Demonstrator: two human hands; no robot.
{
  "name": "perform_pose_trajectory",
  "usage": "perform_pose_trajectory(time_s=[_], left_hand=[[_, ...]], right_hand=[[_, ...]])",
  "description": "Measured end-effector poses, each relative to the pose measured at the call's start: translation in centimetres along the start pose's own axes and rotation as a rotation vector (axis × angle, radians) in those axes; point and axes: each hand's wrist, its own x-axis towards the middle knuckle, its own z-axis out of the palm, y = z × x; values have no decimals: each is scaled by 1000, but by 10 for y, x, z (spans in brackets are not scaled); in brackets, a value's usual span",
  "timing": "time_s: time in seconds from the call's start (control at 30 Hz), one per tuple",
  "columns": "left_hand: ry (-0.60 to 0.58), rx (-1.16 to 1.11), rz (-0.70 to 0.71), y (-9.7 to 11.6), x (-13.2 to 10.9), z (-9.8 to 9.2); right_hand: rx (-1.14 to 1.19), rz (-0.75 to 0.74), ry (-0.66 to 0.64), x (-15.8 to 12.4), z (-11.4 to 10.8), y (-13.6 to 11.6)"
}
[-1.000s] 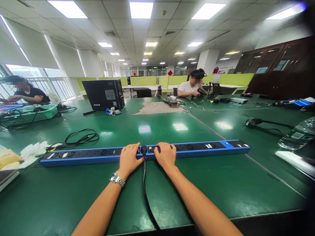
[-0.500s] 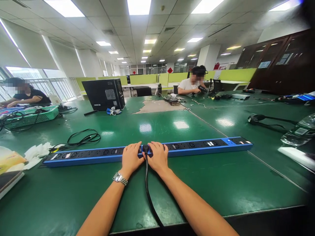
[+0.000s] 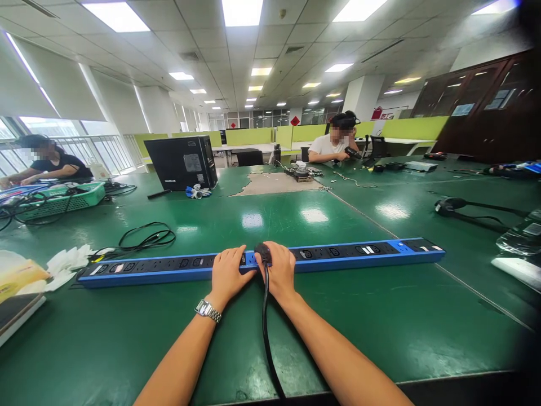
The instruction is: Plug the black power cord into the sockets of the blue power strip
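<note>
A long blue power strip (image 3: 147, 276) with a black socket face lies across the green table in front of me. My left hand (image 3: 228, 274) is closed over the strip near its middle, fingers on the far side and thumb along the near side. Just right of it, my right hand (image 3: 282, 272) grips a black plug (image 3: 262, 253) at the strip's face. The plug looks tilted; whether its pins are in a socket is hidden. From it a thick black cable (image 3: 266, 321) runs down toward the table's near edge.
A coiled black cable (image 3: 146, 237) lies behind the strip. Farther back stand a black computer case (image 3: 180, 163) and a green basket (image 3: 84, 196). Tissues (image 3: 70, 265) are at left, a plastic bottle (image 3: 524, 234) at right. Two people sit at the table's far sides.
My right hand and the plug have moved slightly right, away from my left hand, and the plug has tilted. A blue patch of the strip now shows between them. The view has shifted a little.
</note>
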Motion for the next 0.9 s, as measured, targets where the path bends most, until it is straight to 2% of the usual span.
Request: perform_pose_trajectory(time_s=[0.13,0.3,0.4,0.5,0.9], left_hand=[[-8,0,1,-2,0,0],[-12,0,2,-4,0,0],[-12,-5,6,-4,0,1],[-7,-11,8,-5,0,1],[6,-21,16,-5,-1,3]], right_hand=[[-45,65,95,9,-14,23],[-94,302,209,22,-35,68],[-111,370,219,24,-43,85],[-109,369,182,24,-45,88],[-112,307,-3,23,-46,75]])
